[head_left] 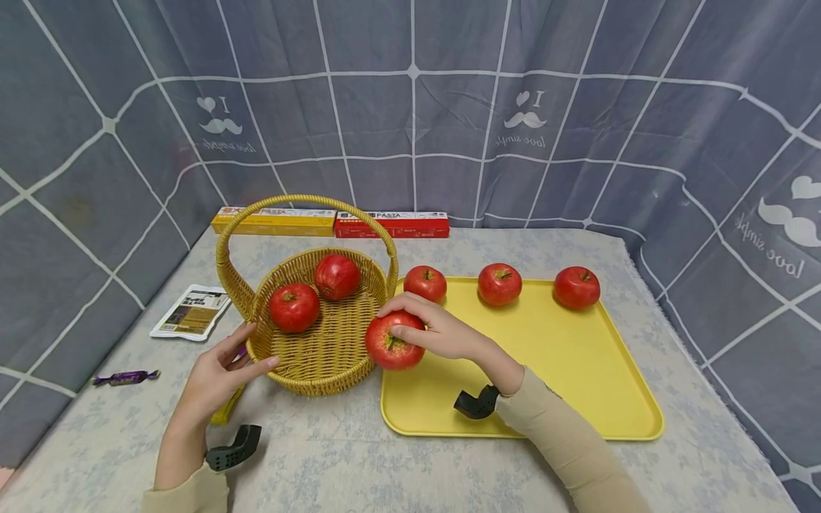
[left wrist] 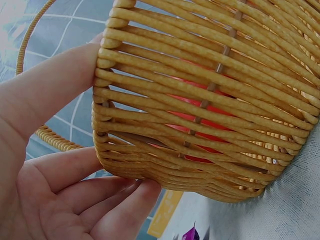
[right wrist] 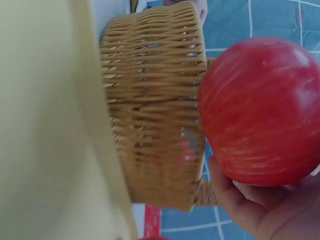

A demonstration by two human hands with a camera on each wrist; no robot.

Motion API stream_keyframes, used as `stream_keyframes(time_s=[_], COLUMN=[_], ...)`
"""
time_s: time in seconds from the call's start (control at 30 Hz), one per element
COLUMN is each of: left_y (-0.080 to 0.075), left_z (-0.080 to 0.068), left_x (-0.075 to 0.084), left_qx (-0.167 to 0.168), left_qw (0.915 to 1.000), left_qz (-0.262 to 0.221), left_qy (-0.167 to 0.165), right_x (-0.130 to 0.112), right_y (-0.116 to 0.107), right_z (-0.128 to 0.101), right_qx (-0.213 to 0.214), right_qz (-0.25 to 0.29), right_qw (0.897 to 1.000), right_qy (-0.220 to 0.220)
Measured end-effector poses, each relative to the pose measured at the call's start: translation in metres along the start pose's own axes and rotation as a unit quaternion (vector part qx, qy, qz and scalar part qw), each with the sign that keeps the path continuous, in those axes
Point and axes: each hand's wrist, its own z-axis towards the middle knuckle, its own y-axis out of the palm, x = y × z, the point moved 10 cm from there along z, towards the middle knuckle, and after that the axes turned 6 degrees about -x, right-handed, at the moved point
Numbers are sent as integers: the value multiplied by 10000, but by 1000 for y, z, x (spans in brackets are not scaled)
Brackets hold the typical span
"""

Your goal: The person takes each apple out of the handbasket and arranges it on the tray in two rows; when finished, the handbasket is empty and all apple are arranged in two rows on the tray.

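In the head view my left hand (head_left: pixel 214 377) grips the near-left rim of a yellow wicker basket (head_left: pixel 321 385) with a tall arched handle. The left wrist view shows the thumb and fingers around the basket's woven rim (left wrist: pixel 105 120). Inside the basket sit two red apples, one at the left (head_left: pixel 294 308) and one at the back (head_left: pixel 337 276). My right hand (head_left: pixel 445 331) holds another red apple (head_left: pixel 388 350) at the basket's right rim, over the left edge of a yellow tray (head_left: pixel 545 363). In the right wrist view this apple (right wrist: pixel 262 110) overlaps the basket's rim.
Three apples (head_left: pixel 499 284) line the tray's back edge. Behind the basket lie a yellow pasta box (head_left: pixel 282 222) and a red pasta box (head_left: pixel 391 225). On the left are a flat white-and-brown packet (head_left: pixel 191 312) and a purple-wrapped candy (head_left: pixel 126 377). A grey curtain (head_left: pixel 410 114) surrounds the table.
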Motion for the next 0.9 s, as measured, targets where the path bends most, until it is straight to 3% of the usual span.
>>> stream_keyframes(time_s=[0.2,0.4,0.6,0.9], left_y=[-1,-1,0,0], left_z=[0,-1,0,0], left_x=[0,0,-2,0], left_qx=[30,28,20,2], left_qw=[10000,10000,10000,10000], left_qz=[-22,7,31,-51], left_qy=[42,16,-50,-12], right_x=[-1,29,43,52], right_y=[-1,13,26,32], right_z=[-20,-33,-38,-39], right_qx=[-248,-784,-1252,-1500], right_qz=[58,160,86,-273], right_qw=[9989,9958,9906,9844], right_qy=[385,452,540,880])
